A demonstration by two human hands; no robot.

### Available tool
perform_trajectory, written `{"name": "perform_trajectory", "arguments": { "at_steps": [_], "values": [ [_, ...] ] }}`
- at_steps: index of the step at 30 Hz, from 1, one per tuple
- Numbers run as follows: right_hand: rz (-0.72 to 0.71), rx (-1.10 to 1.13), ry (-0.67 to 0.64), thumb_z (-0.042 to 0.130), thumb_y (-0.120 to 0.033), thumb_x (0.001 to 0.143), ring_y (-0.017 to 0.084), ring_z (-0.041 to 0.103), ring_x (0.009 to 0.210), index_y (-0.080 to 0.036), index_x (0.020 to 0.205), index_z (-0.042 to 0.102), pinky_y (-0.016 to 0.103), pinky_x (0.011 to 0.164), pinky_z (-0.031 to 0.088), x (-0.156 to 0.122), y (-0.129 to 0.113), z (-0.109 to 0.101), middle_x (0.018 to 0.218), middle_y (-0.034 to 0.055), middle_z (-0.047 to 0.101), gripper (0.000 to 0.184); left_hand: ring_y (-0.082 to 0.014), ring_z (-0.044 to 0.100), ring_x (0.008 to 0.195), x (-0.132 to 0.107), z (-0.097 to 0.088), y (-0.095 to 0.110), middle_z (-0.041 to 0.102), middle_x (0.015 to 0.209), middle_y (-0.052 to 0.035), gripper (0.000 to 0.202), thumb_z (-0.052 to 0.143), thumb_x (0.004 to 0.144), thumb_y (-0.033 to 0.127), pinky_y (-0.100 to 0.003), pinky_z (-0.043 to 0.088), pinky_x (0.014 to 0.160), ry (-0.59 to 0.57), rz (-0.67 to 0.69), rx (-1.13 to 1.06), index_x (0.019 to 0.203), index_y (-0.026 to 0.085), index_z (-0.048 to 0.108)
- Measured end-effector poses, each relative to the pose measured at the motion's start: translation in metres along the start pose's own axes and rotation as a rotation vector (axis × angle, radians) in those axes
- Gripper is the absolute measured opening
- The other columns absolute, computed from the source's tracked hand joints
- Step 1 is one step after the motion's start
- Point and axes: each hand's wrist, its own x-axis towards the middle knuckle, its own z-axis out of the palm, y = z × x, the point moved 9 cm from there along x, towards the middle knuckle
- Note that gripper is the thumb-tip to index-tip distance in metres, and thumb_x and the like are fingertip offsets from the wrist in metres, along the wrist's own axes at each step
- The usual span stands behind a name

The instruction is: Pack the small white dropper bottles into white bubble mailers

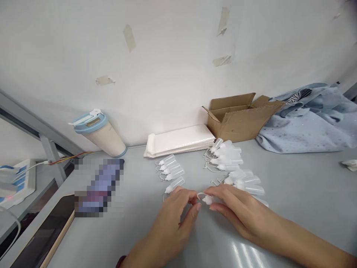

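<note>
The right hand (237, 204) gripped a bottle (207, 200); whether the left hand (170, 219) gripped was unclear. Slackening risked dropping it.

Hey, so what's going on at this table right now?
Someone's right hand holds a small bottle, its tip toward the left hand. The left hand is at the thin strap on it, though whether it grips it is hard to tell. A short row of similar bottles lies beyond the left hand, and a bigger group beyond the right.
</note>
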Motion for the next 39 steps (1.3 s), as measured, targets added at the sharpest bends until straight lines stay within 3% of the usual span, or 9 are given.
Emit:
{"name": "perform_trajectory", "arguments": {
  "at_steps": [6, 9, 21, 26, 29, 34, 37, 39],
  "values": [
    [-0.013, -0.008, 0.019, 0.037, -0.019, 0.098, 0.019, 0.065, 0.09, -0.021, 0.121, 0.043, 0.032, 0.074, 0.055, 0.0, -0.001, 0.0, 0.102, 0.0083, 0.066, 0.024, -0.0183, 0.056, 0.086, 0.001, -0.006, -0.003, 0.064, 0.093, -0.0036, 0.02, 0.042, 0.094, 0.031, -0.029, 0.044, 0.076, 0.018, -0.065, -0.037, 0.099, 0.021, 0.059],
    [-0.015, -0.015, 0.026, 0.037, -0.02, 0.098, 0.019, 0.065, 0.09, -0.019, 0.12, 0.044, 0.032, 0.073, 0.055, -0.001, -0.002, -0.001, 0.101, 0.0091, 0.067, 0.023, -0.018, 0.056, 0.081, 0.002, -0.008, -0.004, 0.063, 0.086, -0.0026, 0.023, 0.04, 0.095, 0.031, -0.029, 0.043, 0.073, 0.014, -0.083, -0.013, 0.092, 0.021, 0.061],
    [-0.015, 0.018, -0.003, 0.036, -0.02, 0.098, 0.019, 0.065, 0.087, -0.02, 0.12, 0.042, 0.031, 0.07, 0.055, -0.001, -0.006, 0.004, 0.1, 0.009, 0.066, 0.023, -0.0163, 0.054, 0.07, -0.004, 0.0, 0.006, 0.059, 0.078, -0.0024, 0.022, 0.037, 0.094, 0.024, -0.027, 0.043, 0.065, -0.032, -0.013, 0.055, 0.079, 0.021, 0.053],
    [-0.026, -0.033, -0.022, 0.035, -0.021, 0.098, 0.019, 0.066, 0.087, -0.019, 0.12, 0.041, 0.032, 0.07, 0.056, -0.001, -0.006, 0.008, 0.101, 0.0093, 0.067, 0.023, -0.018, 0.055, 0.075, -0.001, -0.002, 0.009, 0.059, 0.076, -0.0018, 0.019, 0.039, 0.093, 0.021, -0.028, 0.044, 0.067, -0.046, 0.062, 0.129, 0.08, 0.021, 0.052],
    [-0.023, -0.106, -0.004, 0.036, -0.023, 0.098, 0.02, 0.068, 0.084, -0.018, 0.12, 0.041, 0.032, 0.066, 0.056, 0.0, -0.004, 0.004, 0.1, 0.0096, 0.068, 0.024, -0.019, 0.055, 0.079, 0.002, -0.022, 0.005, 0.06, 0.08, -0.0027, 0.022, 0.037, 0.095, 0.024, -0.03, 0.045, 0.07, 0.036, 0.038, 0.194, 0.08, 0.021, 0.053],
    [0.031, -0.163, 0.045, 0.038, -0.022, 0.096, 0.02, 0.068, 0.073, -0.018, 0.122, 0.041, 0.032, 0.061, 0.055, 0.003, 0.004, -0.011, 0.089, 0.0063, 0.068, 0.026, -0.0199, 0.055, 0.076, 0.001, -0.08, -0.024, 0.061, 0.086, -0.0031, 0.026, 0.038, 0.094, 0.038, -0.03, 0.045, 0.061, 0.355, -0.22, 0.27, 0.084, 0.022, 0.056],
    [0.017, -0.174, 0.055, 0.038, -0.02, 0.096, 0.019, 0.067, 0.072, -0.018, 0.121, 0.041, 0.031, 0.06, 0.054, 0.004, 0.004, -0.014, 0.088, 0.006, 0.068, 0.026, -0.0224, 0.056, 0.084, 0.005, -0.085, -0.04, 0.062, 0.088, -0.0043, 0.026, 0.039, 0.093, 0.038, -0.034, 0.047, 0.067, 0.366, -0.28, 0.303, 0.086, 0.02, 0.057],
    [-0.003, -0.205, 0.057, 0.037, -0.019, 0.096, 0.019, 0.067, 0.071, -0.017, 0.119, 0.043, 0.031, 0.059, 0.053, 0.003, 0.001, -0.013, 0.087, 0.0064, 0.068, 0.024, -0.0255, 0.056, 0.094, 0.006, -0.087, -0.042, 0.062, 0.098, -0.0078, 0.025, 0.043, 0.091, 0.037, -0.037, 0.048, 0.072, 0.412, -0.271, 0.32, 0.1, 0.018, 0.056]
  ]
}}
